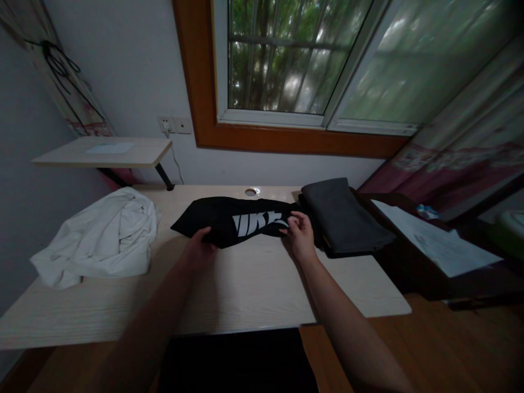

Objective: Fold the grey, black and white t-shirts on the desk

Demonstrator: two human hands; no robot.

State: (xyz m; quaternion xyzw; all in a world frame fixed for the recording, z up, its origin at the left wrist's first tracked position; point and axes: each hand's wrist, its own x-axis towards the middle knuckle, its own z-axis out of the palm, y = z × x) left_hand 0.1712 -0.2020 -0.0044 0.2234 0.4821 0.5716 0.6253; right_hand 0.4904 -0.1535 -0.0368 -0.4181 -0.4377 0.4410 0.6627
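A black garment [221, 218] with large white lettering is stretched sideways above the middle of the desk, loosely folded into a long strip. My left hand [199, 248] grips its lower left edge, thumb on top and the other fingers hidden beneath the cloth. At the right end, my right hand [301, 232] pinches the fabric beside the lettering. Just right of that hand lies a stack of folded dark grey cloth [339, 213]. What kind of garment the black one is, I cannot tell.
A crumpled white cloth [102, 234] lies on the left of the light wooden desk [254, 295]. Behind it stands a raised shelf [102, 153]. A dark surface with a paper sheet [438, 237] is at the right, and a window [286, 65] is ahead.
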